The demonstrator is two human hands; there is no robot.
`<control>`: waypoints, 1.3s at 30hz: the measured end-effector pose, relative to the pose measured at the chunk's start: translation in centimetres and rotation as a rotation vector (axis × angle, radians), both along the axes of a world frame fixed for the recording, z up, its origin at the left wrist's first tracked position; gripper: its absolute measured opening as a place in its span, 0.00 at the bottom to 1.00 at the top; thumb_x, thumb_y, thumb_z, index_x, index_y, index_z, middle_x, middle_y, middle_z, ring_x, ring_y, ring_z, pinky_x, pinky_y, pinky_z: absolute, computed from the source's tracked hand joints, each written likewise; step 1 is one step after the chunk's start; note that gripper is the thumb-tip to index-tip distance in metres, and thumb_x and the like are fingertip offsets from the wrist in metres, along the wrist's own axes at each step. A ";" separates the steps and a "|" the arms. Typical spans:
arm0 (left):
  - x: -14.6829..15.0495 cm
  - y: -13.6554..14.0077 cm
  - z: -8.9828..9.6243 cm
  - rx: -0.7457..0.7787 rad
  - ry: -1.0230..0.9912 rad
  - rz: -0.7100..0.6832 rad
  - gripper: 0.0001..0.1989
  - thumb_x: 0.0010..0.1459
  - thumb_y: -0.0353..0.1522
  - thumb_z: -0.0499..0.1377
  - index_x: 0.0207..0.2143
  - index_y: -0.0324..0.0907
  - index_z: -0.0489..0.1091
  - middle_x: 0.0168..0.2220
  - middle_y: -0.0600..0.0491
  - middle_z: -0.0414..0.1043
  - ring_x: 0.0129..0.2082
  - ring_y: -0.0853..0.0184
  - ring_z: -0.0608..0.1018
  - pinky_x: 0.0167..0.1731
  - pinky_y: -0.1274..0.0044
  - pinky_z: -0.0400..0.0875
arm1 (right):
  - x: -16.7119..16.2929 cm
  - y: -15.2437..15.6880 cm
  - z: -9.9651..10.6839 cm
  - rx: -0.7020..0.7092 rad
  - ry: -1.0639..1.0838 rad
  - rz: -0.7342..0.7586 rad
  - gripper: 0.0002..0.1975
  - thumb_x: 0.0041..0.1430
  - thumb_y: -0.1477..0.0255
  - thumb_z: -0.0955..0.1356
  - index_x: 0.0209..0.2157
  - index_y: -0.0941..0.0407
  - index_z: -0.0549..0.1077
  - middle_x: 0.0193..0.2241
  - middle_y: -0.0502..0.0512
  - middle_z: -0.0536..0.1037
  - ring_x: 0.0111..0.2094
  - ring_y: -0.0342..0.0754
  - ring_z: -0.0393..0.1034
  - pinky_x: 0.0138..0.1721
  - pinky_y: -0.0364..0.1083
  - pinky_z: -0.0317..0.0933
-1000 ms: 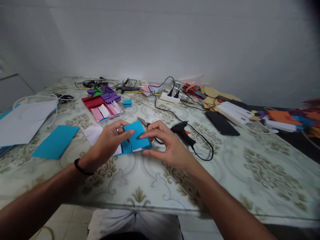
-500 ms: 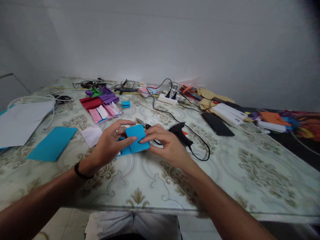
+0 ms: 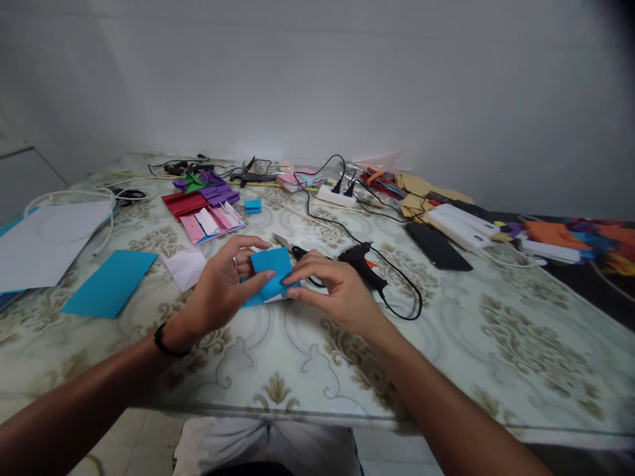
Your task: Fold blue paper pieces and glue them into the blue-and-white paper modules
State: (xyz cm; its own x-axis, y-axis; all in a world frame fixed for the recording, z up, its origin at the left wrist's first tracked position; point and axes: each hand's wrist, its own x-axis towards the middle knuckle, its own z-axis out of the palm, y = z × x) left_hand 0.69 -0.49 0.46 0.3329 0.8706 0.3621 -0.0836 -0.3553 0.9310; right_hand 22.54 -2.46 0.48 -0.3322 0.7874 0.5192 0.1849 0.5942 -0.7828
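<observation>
A folded piece of blue paper (image 3: pixel 272 264) is held between both hands above the table's near middle. My left hand (image 3: pixel 223 281) grips its left side, thumb on the front face and fingers behind. From the right, my right hand (image 3: pixel 332 287) pinches the lower right edge, where a strip of white shows under the blue. Scissors (image 3: pixel 299 252) lie just behind the paper, their handles partly hidden by my right hand. Right of them rests a black glue gun (image 3: pixel 361 261). A white paper square (image 3: pixel 186 267) and a flat blue sheet (image 3: pixel 112 283) lie to the left.
Folded red, purple and pink papers (image 3: pixel 211 221) sit at the back left, near a small blue folded piece (image 3: pixel 253 206). A power strip (image 3: pixel 336 196) with cords stands behind. A black phone (image 3: pixel 438 246) and white power bank (image 3: pixel 461 226) lie right; white sheets (image 3: pixel 49 244) far left.
My right thumb has shifted onto the paper's lower edge, and the lower right corner has lifted, showing white beneath. The whole view has shifted slightly.
</observation>
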 end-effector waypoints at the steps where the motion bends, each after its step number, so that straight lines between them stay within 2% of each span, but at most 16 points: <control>1: 0.0 -0.1 -0.1 -0.003 0.006 0.001 0.15 0.58 0.29 0.68 0.47 0.42 0.70 0.32 0.55 0.76 0.30 0.69 0.81 0.30 0.80 0.76 | 0.0 0.0 0.0 -0.014 0.008 0.008 0.04 0.60 0.67 0.77 0.36 0.52 0.84 0.34 0.54 0.84 0.38 0.50 0.74 0.44 0.51 0.66; 3: 0.0 -0.2 -0.2 0.016 0.041 0.026 0.14 0.58 0.30 0.68 0.45 0.42 0.71 0.34 0.54 0.76 0.31 0.70 0.81 0.30 0.81 0.76 | -0.1 -0.1 0.1 -0.044 0.022 0.026 0.06 0.59 0.66 0.77 0.36 0.52 0.84 0.34 0.55 0.83 0.39 0.50 0.74 0.44 0.52 0.67; 6: -0.1 -0.4 -0.2 0.078 0.085 0.073 0.17 0.59 0.30 0.68 0.49 0.43 0.72 0.38 0.53 0.77 0.32 0.70 0.81 0.31 0.81 0.76 | -0.2 0.0 0.0 -0.081 0.065 0.023 0.07 0.60 0.64 0.77 0.34 0.52 0.84 0.33 0.54 0.83 0.37 0.50 0.75 0.43 0.52 0.66; 7: -0.1 -0.5 0.0 0.107 0.113 0.077 0.14 0.60 0.30 0.67 0.48 0.43 0.73 0.38 0.53 0.78 0.32 0.70 0.81 0.31 0.81 0.76 | -0.2 0.0 -0.1 -0.091 0.084 0.013 0.07 0.60 0.64 0.77 0.32 0.52 0.84 0.32 0.54 0.83 0.36 0.50 0.75 0.43 0.52 0.66; 9: -0.2 -0.7 0.4 0.176 0.210 0.059 0.05 0.63 0.31 0.65 0.41 0.42 0.78 0.34 0.53 0.78 0.31 0.71 0.79 0.31 0.81 0.75 | -0.2 0.1 -0.3 -0.113 0.122 -0.015 0.08 0.60 0.64 0.77 0.30 0.53 0.83 0.31 0.53 0.82 0.35 0.49 0.74 0.42 0.51 0.66; 11: -0.2 -0.8 0.9 0.225 0.293 0.035 0.05 0.63 0.33 0.66 0.36 0.41 0.81 0.31 0.53 0.77 0.30 0.71 0.78 0.30 0.82 0.74 | -0.1 0.2 -0.6 -0.135 0.145 -0.047 0.08 0.60 0.64 0.77 0.30 0.53 0.83 0.31 0.52 0.82 0.35 0.49 0.74 0.41 0.51 0.66; 15: -0.1 -0.9 1.3 0.215 0.285 0.054 0.06 0.57 0.32 0.70 0.38 0.42 0.83 0.32 0.53 0.78 0.30 0.70 0.80 0.30 0.82 0.76 | -0.1 0.2 -0.7 -0.188 0.174 -0.061 0.07 0.59 0.66 0.77 0.31 0.53 0.82 0.32 0.52 0.82 0.36 0.49 0.75 0.42 0.50 0.66; 21: 0.0 -0.7 0.8 0.154 0.270 0.090 0.03 0.59 0.32 0.68 0.34 0.42 0.82 0.31 0.53 0.80 0.30 0.70 0.81 0.30 0.82 0.77 | -0.5 -0.2 -0.3 -0.272 0.185 -0.072 0.09 0.62 0.64 0.74 0.31 0.54 0.80 0.33 0.52 0.82 0.36 0.48 0.74 0.40 0.48 0.66; 25: 0.1 -0.6 0.6 0.094 0.246 0.097 0.04 0.58 0.33 0.69 0.33 0.41 0.81 0.31 0.51 0.81 0.31 0.67 0.83 0.31 0.80 0.78 | -0.8 -0.2 -0.5 -0.326 0.239 -0.127 0.10 0.59 0.63 0.76 0.31 0.54 0.78 0.30 0.51 0.80 0.33 0.46 0.73 0.38 0.46 0.66; 29: 0.3 -0.7 0.4 0.022 0.190 0.109 0.07 0.57 0.35 0.69 0.33 0.40 0.79 0.32 0.51 0.82 0.32 0.65 0.84 0.34 0.78 0.80 | -0.9 -0.2 -0.6 -0.395 0.313 -0.096 0.17 0.56 0.58 0.77 0.40 0.53 0.76 0.33 0.51 0.80 0.35 0.46 0.74 0.37 0.45 0.67; 31: 0.3 -0.8 0.2 -0.011 0.169 0.102 0.08 0.57 0.35 0.69 0.35 0.41 0.77 0.30 0.52 0.81 0.31 0.65 0.84 0.33 0.78 0.79 | -1.0 -0.2 -0.6 -0.411 0.257 -0.086 0.17 0.57 0.56 0.76 0.39 0.54 0.76 0.32 0.50 0.79 0.34 0.46 0.72 0.36 0.45 0.66; 33: 0.4 -0.8 0.1 -0.025 0.156 0.092 0.10 0.57 0.35 0.69 0.37 0.42 0.73 0.28 0.55 0.78 0.29 0.67 0.82 0.31 0.79 0.78 | -1.0 -0.2 -0.6 -0.401 0.174 -0.095 0.16 0.59 0.56 0.74 0.35 0.55 0.76 0.29 0.50 0.77 0.31 0.45 0.70 0.35 0.44 0.64; 37: 0.3 -0.6 0.0 -0.076 0.134 0.059 0.22 0.53 0.33 0.71 0.45 0.45 0.64 0.29 0.58 0.75 0.25 0.69 0.79 0.26 0.80 0.74 | -0.9 -0.4 -0.4 -0.337 0.060 -0.134 0.12 0.62 0.60 0.72 0.32 0.55 0.77 0.28 0.50 0.76 0.30 0.45 0.68 0.33 0.44 0.61; 39: 0.2 -0.4 0.0 -0.103 0.201 0.018 0.26 0.52 0.33 0.71 0.50 0.45 0.64 0.30 0.58 0.75 0.26 0.69 0.78 0.26 0.80 0.72 | -0.9 -0.5 -0.3 -0.285 -0.015 -0.153 0.10 0.62 0.63 0.72 0.32 0.55 0.78 0.28 0.50 0.77 0.30 0.45 0.68 0.32 0.44 0.60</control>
